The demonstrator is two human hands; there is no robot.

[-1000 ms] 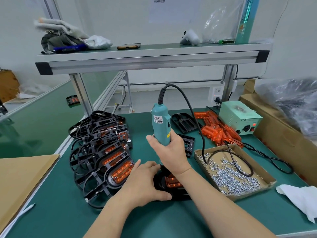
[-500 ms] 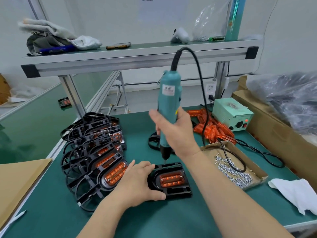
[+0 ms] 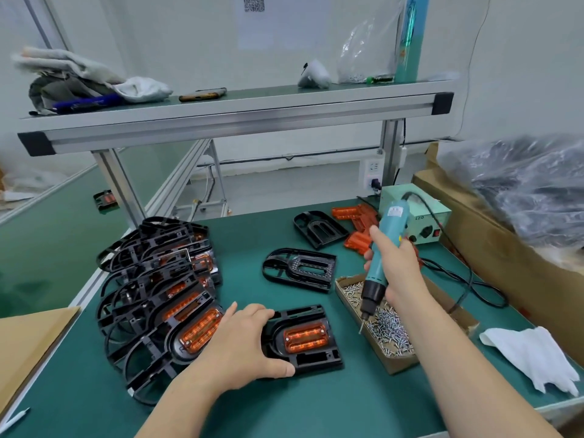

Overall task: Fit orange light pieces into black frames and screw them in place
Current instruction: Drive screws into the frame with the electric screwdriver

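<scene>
A black frame (image 3: 319, 358) with an orange light piece (image 3: 305, 338) seated in it lies on the green mat in front of me. My left hand (image 3: 243, 346) grips its left end, thumb along the near edge. My right hand (image 3: 395, 270) holds a teal electric screwdriver (image 3: 384, 245) tilted, its bit tip over the cardboard tray of screws (image 3: 387, 327). Two empty black frames (image 3: 300, 270) (image 3: 319, 229) lie farther back. Loose orange light pieces (image 3: 354, 216) sit behind them.
A stack of finished frames (image 3: 164, 292) fans out at the left. A power supply box (image 3: 423, 222) with its cable stands at the back right, beside a cardboard box (image 3: 505, 248). A white cloth (image 3: 534, 355) lies near right. An aluminium shelf (image 3: 234, 112) spans overhead.
My right hand has carried the screwdriver off the frame, rightward and down, to the screw tray. My left hand stays on the frame's left end.
</scene>
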